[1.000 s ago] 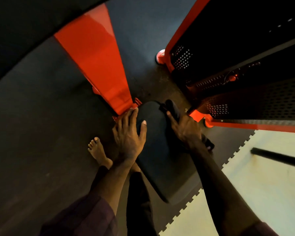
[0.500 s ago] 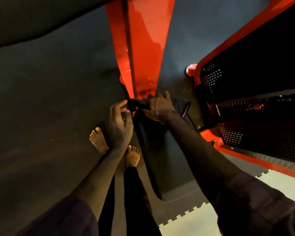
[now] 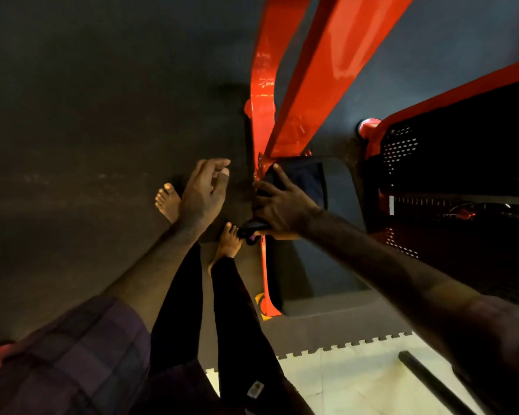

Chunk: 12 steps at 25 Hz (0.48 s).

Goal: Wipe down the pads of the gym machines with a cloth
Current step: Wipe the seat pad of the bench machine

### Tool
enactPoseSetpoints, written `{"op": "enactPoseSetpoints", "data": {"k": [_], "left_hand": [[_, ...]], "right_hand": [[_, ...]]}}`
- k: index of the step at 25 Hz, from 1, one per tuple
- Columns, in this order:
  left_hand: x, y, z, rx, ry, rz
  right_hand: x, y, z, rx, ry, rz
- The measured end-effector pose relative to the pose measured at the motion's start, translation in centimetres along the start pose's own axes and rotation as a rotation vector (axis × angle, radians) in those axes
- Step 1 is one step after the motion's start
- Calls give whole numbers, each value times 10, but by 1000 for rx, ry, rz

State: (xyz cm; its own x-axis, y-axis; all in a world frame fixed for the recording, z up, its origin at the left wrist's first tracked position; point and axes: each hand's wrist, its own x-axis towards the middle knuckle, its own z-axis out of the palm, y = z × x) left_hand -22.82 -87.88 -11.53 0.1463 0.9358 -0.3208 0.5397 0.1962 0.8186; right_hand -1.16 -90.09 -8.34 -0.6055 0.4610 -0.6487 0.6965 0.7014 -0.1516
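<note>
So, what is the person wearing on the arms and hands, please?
Both hands, left hand and right hand, are bare: no gloves, rings or watch visible. Forearms are uncovered. The left sleeve is dark purple plaid, ending near the elbow; the right sleeve looks similarly dark.

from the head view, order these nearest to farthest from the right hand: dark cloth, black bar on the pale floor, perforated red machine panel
1. dark cloth: under the right hand, on the pad's upper end.
2. perforated red machine panel: up and to the right, beyond the pad.
3. black bar: lower right, on the pale floor.
</note>
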Motion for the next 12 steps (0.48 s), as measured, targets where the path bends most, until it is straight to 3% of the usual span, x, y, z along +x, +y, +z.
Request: {"op": "enactPoseSetpoints", "data": {"k": [5, 9, 12], "left_hand": [[-12, -7, -5, -16, -125, -25], [-13, -2, 2, 24, -215, 33], [-5, 6, 14, 52, -313, 89]], "right_hand": [[8, -17, -14, -11, -34, 259], [-21, -63, 9, -1, -23, 178], [-7, -64, 2, 49, 21, 386]]}}
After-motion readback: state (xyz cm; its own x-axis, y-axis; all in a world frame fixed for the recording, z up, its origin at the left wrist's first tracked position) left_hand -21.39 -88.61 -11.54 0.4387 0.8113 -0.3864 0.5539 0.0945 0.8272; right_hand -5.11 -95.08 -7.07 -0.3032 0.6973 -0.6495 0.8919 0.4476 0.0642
